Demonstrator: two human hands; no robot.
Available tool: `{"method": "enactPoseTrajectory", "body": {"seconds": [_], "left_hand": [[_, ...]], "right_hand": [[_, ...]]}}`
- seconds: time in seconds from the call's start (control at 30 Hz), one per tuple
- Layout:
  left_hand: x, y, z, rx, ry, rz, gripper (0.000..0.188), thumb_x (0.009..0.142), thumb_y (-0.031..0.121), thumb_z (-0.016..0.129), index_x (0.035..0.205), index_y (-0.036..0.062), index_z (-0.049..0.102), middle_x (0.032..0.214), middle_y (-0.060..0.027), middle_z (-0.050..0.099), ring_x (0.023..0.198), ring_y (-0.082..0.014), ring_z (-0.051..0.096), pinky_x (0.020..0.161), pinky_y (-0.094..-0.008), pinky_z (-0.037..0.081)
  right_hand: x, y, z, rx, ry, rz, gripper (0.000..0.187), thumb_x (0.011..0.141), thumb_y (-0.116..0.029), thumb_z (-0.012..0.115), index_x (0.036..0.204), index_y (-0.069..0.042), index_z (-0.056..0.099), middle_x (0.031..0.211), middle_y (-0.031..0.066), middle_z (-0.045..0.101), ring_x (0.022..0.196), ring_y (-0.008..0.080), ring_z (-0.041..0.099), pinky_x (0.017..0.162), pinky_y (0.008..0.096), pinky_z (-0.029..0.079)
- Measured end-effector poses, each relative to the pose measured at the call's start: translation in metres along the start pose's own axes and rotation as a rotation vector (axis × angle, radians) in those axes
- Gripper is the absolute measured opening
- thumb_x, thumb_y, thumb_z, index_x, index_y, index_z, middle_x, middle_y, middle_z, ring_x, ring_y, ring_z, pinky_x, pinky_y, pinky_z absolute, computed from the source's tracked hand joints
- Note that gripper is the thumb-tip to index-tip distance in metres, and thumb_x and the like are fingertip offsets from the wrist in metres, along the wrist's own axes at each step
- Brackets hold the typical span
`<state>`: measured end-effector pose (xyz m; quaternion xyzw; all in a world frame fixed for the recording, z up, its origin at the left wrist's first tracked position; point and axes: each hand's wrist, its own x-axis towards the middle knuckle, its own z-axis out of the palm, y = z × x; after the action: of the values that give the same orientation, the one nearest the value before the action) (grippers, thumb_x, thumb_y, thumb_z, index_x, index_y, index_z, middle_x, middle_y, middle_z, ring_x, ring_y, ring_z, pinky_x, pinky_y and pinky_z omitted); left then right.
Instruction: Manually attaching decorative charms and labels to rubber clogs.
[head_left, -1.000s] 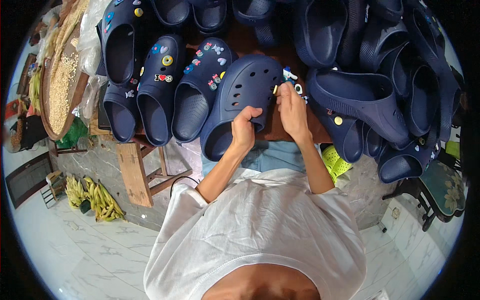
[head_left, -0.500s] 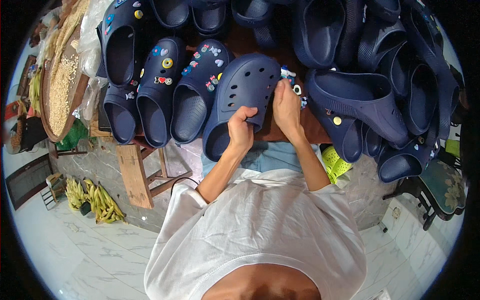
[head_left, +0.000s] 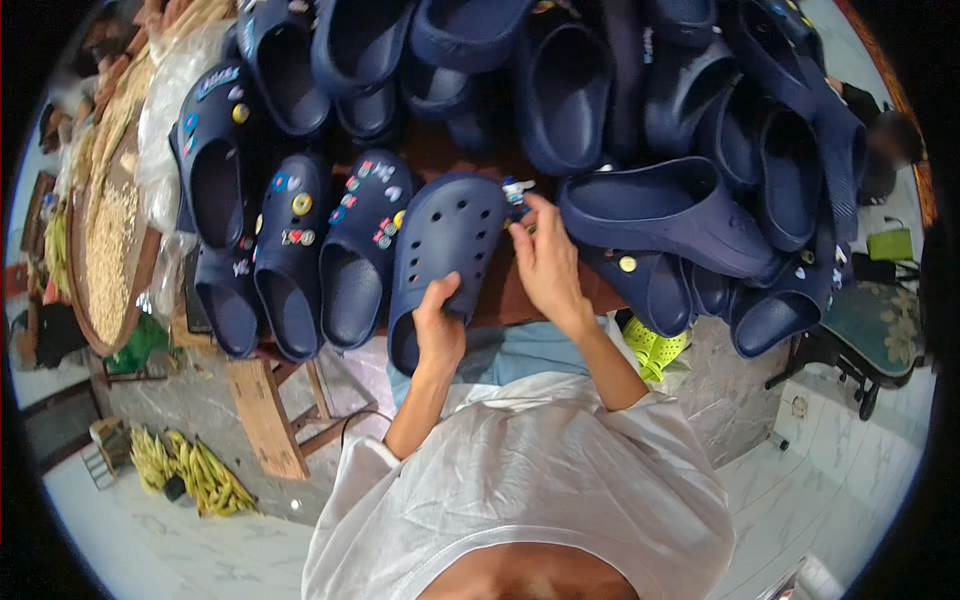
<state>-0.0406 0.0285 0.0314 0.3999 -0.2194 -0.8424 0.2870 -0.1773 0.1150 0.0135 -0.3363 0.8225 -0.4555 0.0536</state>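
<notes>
My left hand (head_left: 438, 325) grips a navy foam clog (head_left: 430, 245) by the edge of its opening, thumb on top. The clog's toe points away from me, and its round vent holes show no charms. To its right, my right hand (head_left: 548, 265) reaches over the tabletop with thumb and index finger apart, beside a small white and blue shoe charm (head_left: 517, 190). Its fingers partly hide other small charms there. Left of the held clog stand a navy clog covered in colourful charms (head_left: 365, 225) and another decorated clog (head_left: 290, 240).
Many navy clogs (head_left: 565, 95) crowd the brown table (head_left: 495, 300), with one lying sideways (head_left: 650, 205) at right. Far left is a tray of pale grains (head_left: 110, 260). Below the table are a wooden stool (head_left: 265, 420), bananas (head_left: 205, 475) and lime-green clogs (head_left: 655, 348).
My right hand has left the clog's right edge and opened its fingers beside the charms. My left hand still holds the clog. The whole view has shifted, with the table lower in it.
</notes>
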Motion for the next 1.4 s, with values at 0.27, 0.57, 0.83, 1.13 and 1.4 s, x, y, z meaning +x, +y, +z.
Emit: {"method": "enactPoseTrajectory", "body": {"seconds": [0.27, 0.57, 0.83, 1.13, 1.4], "left_hand": [[-0.032, 0.023, 0.015, 0.158, -0.099, 0.064, 0.047, 0.086, 0.02, 0.063, 0.127, -0.0002, 0.051, 0.113, -0.0109, 0.062, 0.103, -0.0228, 0.062, 0.089, -0.0367, 0.051], [-0.054, 0.052, 0.083, 0.521, -0.749, -0.071, 0.06, 0.09, 0.026, 0.064, 0.137, -0.0041, 0.041, 0.132, -0.0115, 0.05, 0.123, -0.0208, 0.047, 0.104, -0.0347, 0.037], [-0.068, 0.067, 0.098, 1.02, -0.847, 1.09, 0.049, 0.074, 0.003, 0.069, 0.122, 0.0, 0.061, 0.117, -0.0162, 0.064, 0.105, -0.0322, 0.06, 0.091, -0.0385, 0.047], [-0.044, 0.018, 0.042, 1.168, -0.822, 0.632, 0.033, 0.084, 0.004, 0.062, 0.117, 0.0029, 0.064, 0.111, -0.015, 0.065, 0.103, -0.0317, 0.062, 0.09, -0.0371, 0.049], [0.06, -0.013, 0.016, 1.165, -0.38, 0.872, 0.044, 0.081, 0.006, 0.062, 0.124, -0.0022, 0.053, 0.119, -0.0224, 0.057, 0.108, -0.0378, 0.056, 0.093, -0.0423, 0.045]], "right_hand": [[-0.03, -0.022, -0.051, 0.596, -0.214, 0.138, 0.058, 0.093, -0.024, 0.063, 0.138, 0.002, 0.037, 0.128, 0.0163, 0.051, 0.113, 0.0257, 0.056, 0.091, 0.0386, 0.047], [-0.029, -0.024, -0.13, 0.883, 0.002, 0.317, 0.079, 0.079, -0.04, 0.074, 0.14, -0.001, 0.04, 0.135, 0.011, 0.05, 0.125, 0.0224, 0.048, 0.104, 0.0364, 0.038], [0.001, -0.014, -0.213, 1.175, 0.467, 0.328, 0.051, 0.089, -0.047, 0.062, 0.123, -0.01, 0.052, 0.115, 0.0083, 0.062, 0.09, 0.0281, 0.066, 0.069, 0.0372, 0.056], [0.009, 0.005, -0.23, 1.585, 0.581, 0.265, 0.052, 0.093, -0.019, 0.063, 0.129, 0.01, 0.041, 0.129, 0.0215, 0.045, 0.124, 0.0373, 0.048, 0.11, 0.0463, 0.041], [-0.004, 0.032, -0.225, 1.387, 0.539, 0.319, 0.033, 0.095, -0.006, 0.056, 0.122, 0.012, 0.048, 0.119, 0.0204, 0.053, 0.119, 0.0315, 0.053, 0.108, 0.0432, 0.044]]}}
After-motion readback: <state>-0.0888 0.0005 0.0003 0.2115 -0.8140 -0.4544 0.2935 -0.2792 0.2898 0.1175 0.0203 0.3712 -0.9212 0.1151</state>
